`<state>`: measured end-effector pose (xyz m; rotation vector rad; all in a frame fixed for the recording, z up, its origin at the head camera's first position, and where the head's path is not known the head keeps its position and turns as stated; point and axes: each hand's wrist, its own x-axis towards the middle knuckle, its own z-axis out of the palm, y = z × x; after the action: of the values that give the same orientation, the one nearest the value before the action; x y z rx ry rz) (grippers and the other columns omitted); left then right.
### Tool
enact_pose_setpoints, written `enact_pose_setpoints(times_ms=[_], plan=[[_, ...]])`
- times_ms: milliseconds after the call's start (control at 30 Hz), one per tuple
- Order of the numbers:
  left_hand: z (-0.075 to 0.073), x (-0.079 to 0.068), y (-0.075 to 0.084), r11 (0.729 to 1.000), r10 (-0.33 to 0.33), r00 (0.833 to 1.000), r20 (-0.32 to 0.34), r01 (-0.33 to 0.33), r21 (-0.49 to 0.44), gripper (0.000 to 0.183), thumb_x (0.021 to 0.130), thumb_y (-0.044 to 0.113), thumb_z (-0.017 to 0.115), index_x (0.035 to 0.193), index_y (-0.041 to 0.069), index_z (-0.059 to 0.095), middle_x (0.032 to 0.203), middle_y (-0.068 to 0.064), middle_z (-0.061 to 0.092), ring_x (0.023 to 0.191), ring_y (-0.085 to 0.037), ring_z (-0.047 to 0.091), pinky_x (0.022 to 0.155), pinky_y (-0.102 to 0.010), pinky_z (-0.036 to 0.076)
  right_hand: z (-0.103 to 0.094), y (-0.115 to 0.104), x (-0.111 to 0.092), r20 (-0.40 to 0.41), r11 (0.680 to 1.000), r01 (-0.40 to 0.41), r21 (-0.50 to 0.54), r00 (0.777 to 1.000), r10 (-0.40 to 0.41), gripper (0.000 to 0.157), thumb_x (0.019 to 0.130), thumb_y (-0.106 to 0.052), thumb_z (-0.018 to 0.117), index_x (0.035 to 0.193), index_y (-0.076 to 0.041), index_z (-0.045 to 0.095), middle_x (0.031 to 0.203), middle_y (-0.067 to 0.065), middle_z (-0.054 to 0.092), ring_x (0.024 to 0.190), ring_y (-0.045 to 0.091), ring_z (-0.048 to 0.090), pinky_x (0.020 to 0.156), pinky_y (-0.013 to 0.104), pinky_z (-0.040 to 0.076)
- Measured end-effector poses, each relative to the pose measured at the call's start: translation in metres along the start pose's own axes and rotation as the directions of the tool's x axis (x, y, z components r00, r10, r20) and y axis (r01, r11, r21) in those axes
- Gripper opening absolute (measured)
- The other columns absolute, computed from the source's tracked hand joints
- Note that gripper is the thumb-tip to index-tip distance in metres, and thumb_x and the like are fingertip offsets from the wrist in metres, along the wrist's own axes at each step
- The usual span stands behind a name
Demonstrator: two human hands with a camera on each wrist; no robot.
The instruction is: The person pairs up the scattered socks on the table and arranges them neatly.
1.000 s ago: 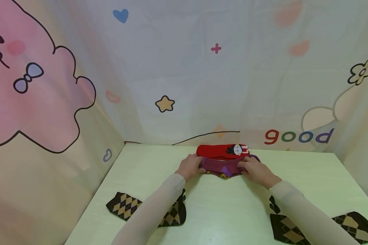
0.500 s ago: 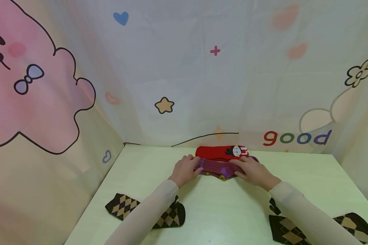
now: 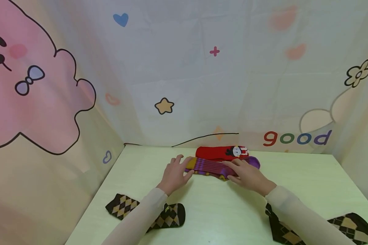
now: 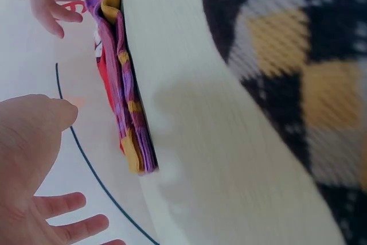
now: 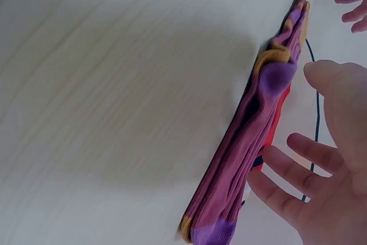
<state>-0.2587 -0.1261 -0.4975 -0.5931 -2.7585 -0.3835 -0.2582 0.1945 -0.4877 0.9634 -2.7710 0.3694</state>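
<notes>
A pair of purple striped socks (image 3: 213,166) with yellow cuffs and purple toes lies stacked flat near the back of the table. My left hand (image 3: 174,175) is just off the cuff end, fingers spread, with nothing in it. Above the heel part of the socks is my right hand (image 3: 249,174), its fingers extended and loosely apart. In the right wrist view the fingers (image 5: 287,170) of that hand overlap the side of the purple socks (image 5: 229,142) without curling round them. Directly behind lies a red sock (image 3: 213,153) with a cartoon figure at its right end.
One black and tan argyle sock (image 3: 173,217) lies at front left, partly under the left sleeve (image 3: 141,217). Another argyle sock (image 3: 354,226) is at front right, crossed by the right sleeve (image 3: 306,214). A printed curtain (image 3: 187,68) hangs behind the pale table (image 3: 224,211).
My left hand has let go of the purple socks' cuff end and drawn back left, uncovering the yellow cuff. My right hand has slid a little left along the socks, its fingers loosened, uncovering the toe.
</notes>
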Motion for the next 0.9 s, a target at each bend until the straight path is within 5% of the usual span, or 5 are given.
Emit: enact_pose_setpoints(times_ms=[333,633,900], plan=[[-0.017,-0.026,-0.024,0.997,-0.083,0.996,-0.011,0.083,0.0,0.072,0.098,0.046,0.066,0.161,0.04,0.03,0.15,-0.021,0.045,0.118,-0.046,0.058,0.092,-0.06,0.051,0.004,-0.031,0.008,-0.021,0.996,0.08,0.044,0.997,-0.079,0.061,0.093,-0.026,0.078,0.148,-0.015,0.055,0.127,0.013,0.062,0.1,0.025,0.063,0.067,0.03,0.057],[-0.029,-0.052,-0.045,0.991,-0.133,0.99,-0.049,0.133,-0.017,0.074,0.098,0.042,0.068,0.161,0.039,0.03,0.149,-0.024,0.045,0.116,-0.047,0.058,0.087,-0.061,0.052,0.011,-0.056,0.009,0.026,0.992,0.092,0.086,0.995,-0.095,0.06,0.095,-0.028,0.076,0.149,-0.015,0.054,0.125,0.012,0.062,0.102,0.025,0.064,0.077,0.038,0.06],[-0.037,-0.074,-0.062,0.983,-0.181,0.982,-0.063,0.179,-0.035,0.076,0.097,0.04,0.07,0.162,0.037,0.03,0.146,-0.026,0.047,0.114,-0.048,0.058,0.083,-0.062,0.052,0.022,-0.07,0.01,0.01,0.987,0.127,0.095,0.992,-0.128,0.058,0.095,-0.028,0.076,0.147,-0.014,0.055,0.121,0.007,0.063,0.094,0.019,0.062,0.071,0.031,0.057]])
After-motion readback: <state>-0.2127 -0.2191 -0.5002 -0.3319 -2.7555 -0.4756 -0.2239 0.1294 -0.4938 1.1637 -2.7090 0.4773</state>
